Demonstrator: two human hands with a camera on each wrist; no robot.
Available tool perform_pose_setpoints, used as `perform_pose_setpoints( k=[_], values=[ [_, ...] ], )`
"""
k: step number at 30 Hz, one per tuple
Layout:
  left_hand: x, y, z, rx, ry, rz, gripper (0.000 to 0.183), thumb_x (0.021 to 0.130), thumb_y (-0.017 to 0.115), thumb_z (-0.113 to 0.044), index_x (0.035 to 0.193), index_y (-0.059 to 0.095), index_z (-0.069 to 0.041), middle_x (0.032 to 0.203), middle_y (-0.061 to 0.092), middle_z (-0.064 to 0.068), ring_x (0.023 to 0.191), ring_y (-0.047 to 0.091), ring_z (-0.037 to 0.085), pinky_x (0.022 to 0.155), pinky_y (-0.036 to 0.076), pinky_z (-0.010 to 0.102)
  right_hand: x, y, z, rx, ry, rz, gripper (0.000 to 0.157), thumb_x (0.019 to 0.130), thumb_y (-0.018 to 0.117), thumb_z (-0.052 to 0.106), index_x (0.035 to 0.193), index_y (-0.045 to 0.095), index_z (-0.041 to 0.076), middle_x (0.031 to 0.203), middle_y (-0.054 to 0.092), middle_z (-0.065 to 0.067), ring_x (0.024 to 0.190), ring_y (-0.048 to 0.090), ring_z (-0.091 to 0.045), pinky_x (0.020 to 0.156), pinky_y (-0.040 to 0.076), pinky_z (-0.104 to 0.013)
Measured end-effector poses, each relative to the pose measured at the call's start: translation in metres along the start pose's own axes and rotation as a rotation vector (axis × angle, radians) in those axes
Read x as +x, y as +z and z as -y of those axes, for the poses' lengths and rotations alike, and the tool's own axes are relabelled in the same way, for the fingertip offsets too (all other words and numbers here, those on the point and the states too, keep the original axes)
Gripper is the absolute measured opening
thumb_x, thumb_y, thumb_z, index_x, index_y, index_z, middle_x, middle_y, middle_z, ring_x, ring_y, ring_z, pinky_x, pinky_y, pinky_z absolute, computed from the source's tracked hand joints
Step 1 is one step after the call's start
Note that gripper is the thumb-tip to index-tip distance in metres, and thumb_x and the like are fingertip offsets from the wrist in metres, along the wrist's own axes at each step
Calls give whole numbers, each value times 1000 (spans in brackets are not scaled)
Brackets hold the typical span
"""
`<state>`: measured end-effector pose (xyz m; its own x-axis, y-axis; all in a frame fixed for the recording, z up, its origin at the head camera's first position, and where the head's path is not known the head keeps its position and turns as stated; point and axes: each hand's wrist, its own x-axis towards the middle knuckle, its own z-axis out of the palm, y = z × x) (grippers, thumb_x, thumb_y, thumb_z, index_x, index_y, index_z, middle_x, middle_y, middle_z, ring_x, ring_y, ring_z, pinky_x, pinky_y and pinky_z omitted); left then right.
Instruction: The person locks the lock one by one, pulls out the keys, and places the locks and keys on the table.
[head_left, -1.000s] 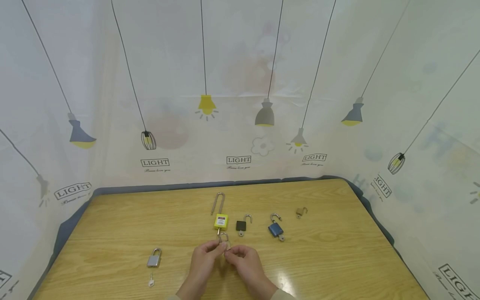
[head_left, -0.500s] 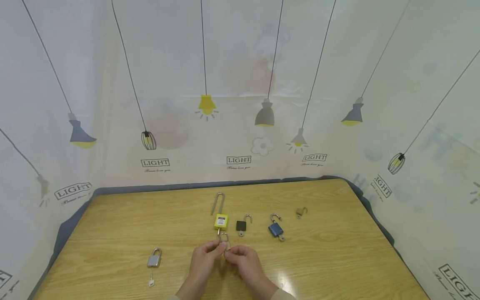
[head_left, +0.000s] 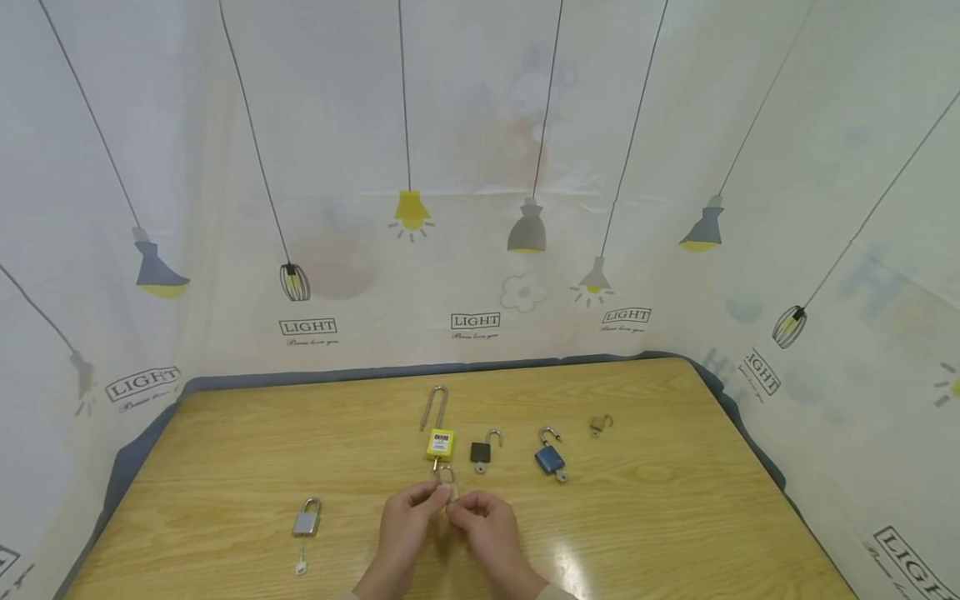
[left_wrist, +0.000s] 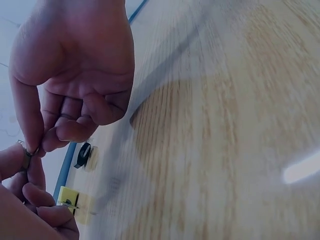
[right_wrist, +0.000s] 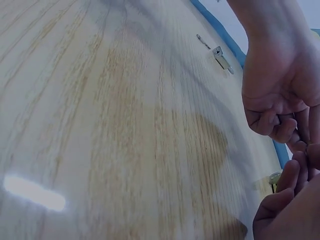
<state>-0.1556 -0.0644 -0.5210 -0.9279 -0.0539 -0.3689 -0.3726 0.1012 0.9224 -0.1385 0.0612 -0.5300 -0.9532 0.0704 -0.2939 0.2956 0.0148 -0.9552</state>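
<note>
In the head view my left hand (head_left: 408,521) holds a small padlock (head_left: 447,474) between thumb and fingers, its shackle standing up past the fingertips. Thumb and forefinger of my right hand (head_left: 487,527) pinch close against the lower end of it, where the fingers hide most of the lock. The left wrist view has a small metal piece (left_wrist: 27,159) between the meeting fingertips; I cannot tell if it is a key. Just beyond the hands lies a yellow padlock (head_left: 441,444) with a long open shackle and a key in its base.
Right of the yellow lock lie a black padlock (head_left: 481,452), a blue padlock (head_left: 550,459) and a small brass padlock (head_left: 597,424), all with raised shackles. A silver padlock (head_left: 306,523) with its shackle down lies left, a key (head_left: 301,567) below it. Printed cloth (head_left: 480,250) surrounds the table (head_left: 225,467).
The head view has shifted very slightly. Both hands keep the same grip at the padlock, and the locks on the table lie as before.
</note>
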Motion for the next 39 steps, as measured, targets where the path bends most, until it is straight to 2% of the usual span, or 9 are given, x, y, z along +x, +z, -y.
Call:
perform_pose_setpoints(
  k=[3,9,13,18,22,29,32,39],
  values=[
    [-1,0,1,-10,-5,9,42,92,65,-36,121,64,-5,131,61,12,127,50,33,108,37,56,2,-1,-2,19,19,27,14,82,71,14,88,68,3,79,65,5,76,55,-10,70,43,-25],
    [0,1,1,-5,-11,-23,40,91,67,-36,119,66,-7,128,63,11,123,52,30,105,39,56,3,-4,0,78,116,86,13,82,72,20,87,68,9,76,63,8,72,54,-10,64,41,-24],
    [-1,1,0,-15,-12,-31,41,91,66,-37,118,66,-7,126,64,11,124,52,29,105,39,55,0,-2,0,34,52,49,12,82,71,16,87,68,5,77,63,7,76,54,-10,69,43,-25],
    [-1,-2,-5,-35,50,-71,44,91,66,-40,117,66,-5,121,67,10,124,53,31,106,38,56,-3,-2,-1,-18,14,11,12,81,71,13,86,68,3,75,63,7,75,54,-10,69,43,-26],
    [0,-5,-8,-25,78,-57,46,90,66,-43,119,66,-6,123,66,10,125,52,32,106,37,57,-3,-4,3,10,12,18,12,82,71,14,86,68,3,74,64,5,73,57,-11,70,45,-26],
    [1,-8,-9,-27,64,-74,46,88,69,-42,118,66,-7,123,67,9,121,55,27,102,42,51,-6,-3,5,-9,-19,45,11,83,69,10,88,67,0,76,63,3,72,56,-11,68,46,-26],
    [1,-11,-9,9,69,-86,45,87,70,-41,116,68,-8,120,69,9,119,56,27,101,42,52,-7,-3,4,-42,-29,53,12,84,69,10,88,66,0,76,63,3,70,55,-11,66,46,-26],
    [-1,-18,-6,199,103,-149,35,87,69,-40,109,72,-12,118,70,9,115,61,28,98,46,50,-7,-5,2,-104,-36,87,15,87,68,17,91,68,3,79,67,1,72,56,-10,66,46,-26]
  ],
)
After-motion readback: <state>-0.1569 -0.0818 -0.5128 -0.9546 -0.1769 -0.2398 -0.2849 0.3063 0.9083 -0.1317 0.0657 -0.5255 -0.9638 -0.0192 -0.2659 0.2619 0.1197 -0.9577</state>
